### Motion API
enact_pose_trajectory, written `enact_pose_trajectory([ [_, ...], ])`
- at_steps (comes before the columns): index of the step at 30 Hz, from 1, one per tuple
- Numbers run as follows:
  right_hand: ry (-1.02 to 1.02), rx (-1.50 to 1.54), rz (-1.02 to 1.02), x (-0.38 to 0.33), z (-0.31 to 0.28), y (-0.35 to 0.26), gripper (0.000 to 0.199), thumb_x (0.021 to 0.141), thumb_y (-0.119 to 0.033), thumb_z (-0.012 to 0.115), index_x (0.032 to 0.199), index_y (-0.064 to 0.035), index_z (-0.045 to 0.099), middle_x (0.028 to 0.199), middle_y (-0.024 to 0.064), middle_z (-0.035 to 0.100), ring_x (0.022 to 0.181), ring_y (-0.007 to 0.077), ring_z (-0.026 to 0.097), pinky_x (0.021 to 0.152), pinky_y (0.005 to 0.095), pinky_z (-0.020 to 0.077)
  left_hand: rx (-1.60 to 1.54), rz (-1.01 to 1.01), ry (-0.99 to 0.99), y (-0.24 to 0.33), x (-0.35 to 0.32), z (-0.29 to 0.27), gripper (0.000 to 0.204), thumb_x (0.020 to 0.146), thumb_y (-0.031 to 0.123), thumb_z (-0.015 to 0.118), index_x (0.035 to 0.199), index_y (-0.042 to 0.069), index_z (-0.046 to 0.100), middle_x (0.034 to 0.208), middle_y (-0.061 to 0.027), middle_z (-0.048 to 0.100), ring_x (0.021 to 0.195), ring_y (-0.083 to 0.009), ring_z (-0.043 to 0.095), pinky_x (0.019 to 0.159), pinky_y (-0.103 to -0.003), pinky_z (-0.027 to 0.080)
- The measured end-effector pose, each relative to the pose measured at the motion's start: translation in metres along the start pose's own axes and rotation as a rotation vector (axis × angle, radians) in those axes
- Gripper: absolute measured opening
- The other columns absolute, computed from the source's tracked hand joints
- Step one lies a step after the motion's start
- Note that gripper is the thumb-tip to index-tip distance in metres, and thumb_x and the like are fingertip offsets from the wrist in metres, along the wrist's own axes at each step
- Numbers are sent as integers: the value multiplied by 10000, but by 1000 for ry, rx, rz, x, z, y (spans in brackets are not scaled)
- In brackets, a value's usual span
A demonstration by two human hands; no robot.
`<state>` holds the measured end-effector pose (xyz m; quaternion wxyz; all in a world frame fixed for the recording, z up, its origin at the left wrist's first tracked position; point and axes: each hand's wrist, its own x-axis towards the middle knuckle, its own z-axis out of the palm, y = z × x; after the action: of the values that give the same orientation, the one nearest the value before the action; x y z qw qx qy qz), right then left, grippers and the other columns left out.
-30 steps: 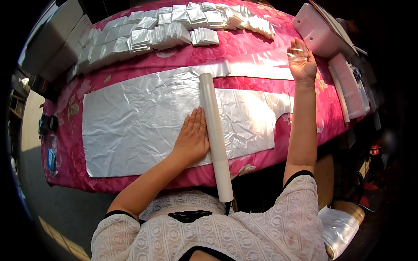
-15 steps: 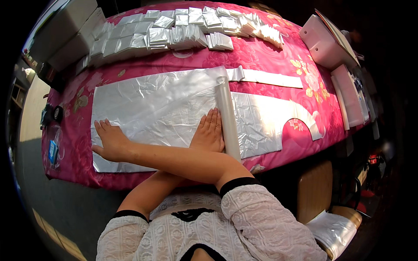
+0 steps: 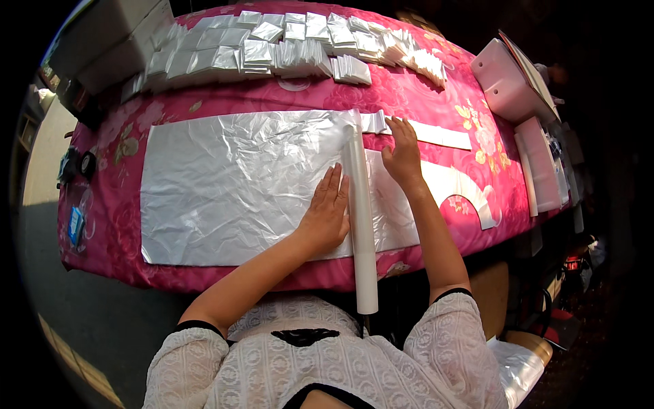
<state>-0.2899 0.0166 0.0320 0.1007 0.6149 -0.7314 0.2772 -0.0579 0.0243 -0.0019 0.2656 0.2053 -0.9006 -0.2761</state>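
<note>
A white plastic bag [image 3: 225, 191] with handle cut-outs lies spread flat across the table. Over it, pointing away from me, rests a long pale roller tube [image 3: 362, 225], its near end sticking out past the table edge. My left hand [image 3: 327, 210] lies flat on the plastic, fingers together and straight, right beside the tube's left side. To the right of the tube, my right hand [image 3: 403, 151] is over the bag near its handle part [image 3: 449, 180], fingers extended, holding nothing. A second narrow handle strip [image 3: 436, 135] runs along the far side.
Rows of folded white plastic packs [image 3: 255, 51] line the table's far side. White boxes [image 3: 511, 78] stand at the right, a large box [image 3: 112, 41] at the back left. Black tape [image 3: 88, 164] and a blue packet [image 3: 75, 223] sit at the left edge. A chair holds more plastic [image 3: 514, 368].
My right hand has swung from the bag's left edge, where its arm crossed over my left, to the right of the tube. The tube has come toward me; my left hand stays beside it.
</note>
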Motion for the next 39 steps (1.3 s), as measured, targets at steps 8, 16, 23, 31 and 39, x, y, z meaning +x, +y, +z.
enact_pose_trajectory([
  [8,-114,-23,-18,15,34,-12,700,731,-275,662,1317,-6,390,1362,190,366,1336,350,183,1090,449,175,379,-235,78,-38,-43,-89,827,826,230,582,1401,-54,60,1466,-261,9,1366,-400,16,1102,-457,93],
  [16,36,-253,174,41,61,-5,673,726,-204,634,1321,-26,373,1317,146,422,1296,328,275,1071,431,224,488,-413,2,-67,-83,-98,891,827,401,554,1393,-79,60,1466,-262,11,1371,-383,19,1099,-468,63],
  [23,195,-518,405,51,-4,91,641,736,-284,658,1278,-30,430,1260,126,499,1257,307,347,1050,413,257,506,-456,-57,-64,-81,-95,909,832,475,513,1390,-87,67,1471,-249,32,1378,-357,25,1100,-471,39],
  [31,331,-379,618,-24,-104,158,538,784,-265,585,1232,6,460,1176,212,535,1144,360,446,987,437,333,561,-369,-33,-63,-83,-98,867,809,438,550,1391,-54,136,1472,-224,93,1375,-351,70,1098,-478,63],
  [39,-353,308,-137,-118,-76,-48,574,819,-259,595,1306,-15,411,1374,162,378,1293,341,315,1050,411,283,544,11,-315,-52,-105,-140,698,806,408,527,1307,-47,358,1395,-190,333,1329,-304,267,1099,-476,127],
])
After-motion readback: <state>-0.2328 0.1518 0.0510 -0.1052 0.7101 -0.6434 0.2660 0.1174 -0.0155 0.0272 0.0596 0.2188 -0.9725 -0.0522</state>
